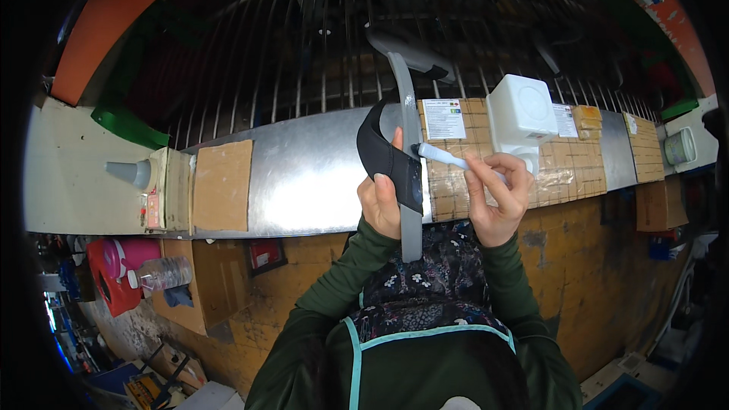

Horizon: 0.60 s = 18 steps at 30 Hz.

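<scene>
My left hand point(382, 206) grips what looks like a slide sandal point(411, 235), its long grey sole turned edge-on and its wide black strap point(377, 146) bulging to the left. The thumb presses on the strap, and a fingertip shows above it; the other fingers are partly hidden behind. Between thumb and fingers, my right hand point(501, 196) pinches a pale blue-white brush point(444, 156). The brush's dark tip touches the sandal along the edge where strap and sole meet. A shiny, wet-looking patch lies on the black surface just below.
A white plastic container point(524, 110) stands on taped cardboard point(573, 171) to the right, near printed sheets point(443, 119). Beyond the metal bench point(304, 171) runs a rack of metal bars point(292, 68) with another grey-and-black piece point(414, 55). Bare cardboard point(221, 186) lies at left.
</scene>
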{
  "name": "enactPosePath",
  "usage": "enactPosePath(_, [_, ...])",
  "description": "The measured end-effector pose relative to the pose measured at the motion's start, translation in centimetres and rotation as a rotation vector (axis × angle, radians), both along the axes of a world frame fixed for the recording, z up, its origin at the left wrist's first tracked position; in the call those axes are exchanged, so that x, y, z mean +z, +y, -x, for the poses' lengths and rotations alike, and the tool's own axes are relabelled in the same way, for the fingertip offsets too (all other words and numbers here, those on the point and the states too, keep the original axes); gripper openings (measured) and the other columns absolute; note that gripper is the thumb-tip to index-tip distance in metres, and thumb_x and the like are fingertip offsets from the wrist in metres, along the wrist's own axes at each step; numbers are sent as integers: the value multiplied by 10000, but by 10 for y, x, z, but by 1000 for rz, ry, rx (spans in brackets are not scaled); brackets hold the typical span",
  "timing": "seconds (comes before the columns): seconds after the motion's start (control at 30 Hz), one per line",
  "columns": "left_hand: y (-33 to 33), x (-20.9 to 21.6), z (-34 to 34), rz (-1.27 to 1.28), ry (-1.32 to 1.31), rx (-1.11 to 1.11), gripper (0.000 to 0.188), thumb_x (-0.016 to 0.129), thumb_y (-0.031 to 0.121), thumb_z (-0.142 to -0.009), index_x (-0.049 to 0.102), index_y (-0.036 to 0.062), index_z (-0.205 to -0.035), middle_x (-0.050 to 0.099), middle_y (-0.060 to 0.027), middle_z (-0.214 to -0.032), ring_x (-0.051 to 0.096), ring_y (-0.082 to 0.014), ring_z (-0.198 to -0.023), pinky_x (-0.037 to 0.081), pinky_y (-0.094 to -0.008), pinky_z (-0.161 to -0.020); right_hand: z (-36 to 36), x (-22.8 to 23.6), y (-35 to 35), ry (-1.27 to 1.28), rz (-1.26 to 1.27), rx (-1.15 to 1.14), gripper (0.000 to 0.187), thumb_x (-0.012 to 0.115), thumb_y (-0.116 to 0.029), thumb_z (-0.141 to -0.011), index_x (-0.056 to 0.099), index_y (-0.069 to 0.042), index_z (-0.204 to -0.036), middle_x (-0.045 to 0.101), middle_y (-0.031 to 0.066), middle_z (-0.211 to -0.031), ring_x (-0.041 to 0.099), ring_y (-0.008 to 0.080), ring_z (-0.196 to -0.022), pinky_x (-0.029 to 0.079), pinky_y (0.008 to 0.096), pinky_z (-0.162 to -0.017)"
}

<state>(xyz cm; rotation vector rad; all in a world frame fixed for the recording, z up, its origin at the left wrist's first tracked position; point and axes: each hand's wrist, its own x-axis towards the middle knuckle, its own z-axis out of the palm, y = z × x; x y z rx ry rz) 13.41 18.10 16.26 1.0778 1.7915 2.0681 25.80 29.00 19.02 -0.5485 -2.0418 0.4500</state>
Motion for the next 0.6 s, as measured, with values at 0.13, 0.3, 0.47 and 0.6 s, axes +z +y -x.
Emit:
enactPosePath(0.13, [4, 1, -1, -22, -25, 9, 620, 147, 337, -1026, 385, -86, -1410, 648, -106, -755, 610, -155, -686, 475, -279, -633, -4, 3, 5, -52, -39, 64, 324, 762, -70, -729, 752, -156, -1042, 597, 21, -890, 519, 140, -770, 279, 310, -740])
enactPosePath(0.3, [5, -1, 4, 26, 13, 4, 653, 144, 392, -1019, 362, -64, -1433, 633, -68, -766, 576, -129, -689, 465, -266, -637, -10, 3, 8, -96, -16, 107, 330, 766, -65, -712, 756, -158, -1028, 602, 14, -870, 522, 134, -745, 274, 310, -729])
enactPosePath(0.47, [6, 1, 5, 36, 15, 21, 639, 146, 367, -1032, 424, -85, -1388, 609, -84, -724, 563, -153, -648, 447, -299, -617, -14, 3, 8, -107, 18, 153, 322, 760, -59, -708, 758, -148, -1018, 605, 12, -858, 521, 132, -738, 272, 308, -722])
enactPosePath(0.6, [8, 5, 9, 61, 50, 15, 642, 142, 393, -1026, 384, -43, -1430, 611, -54, -755, 556, -124, -688, 446, -277, -657, -16, 4, 7, -121, 23, 154, 320, 756, -57, -709, 757, -144, -1017, 604, 13, -856, 517, 132, -730, 268, 306, -714])
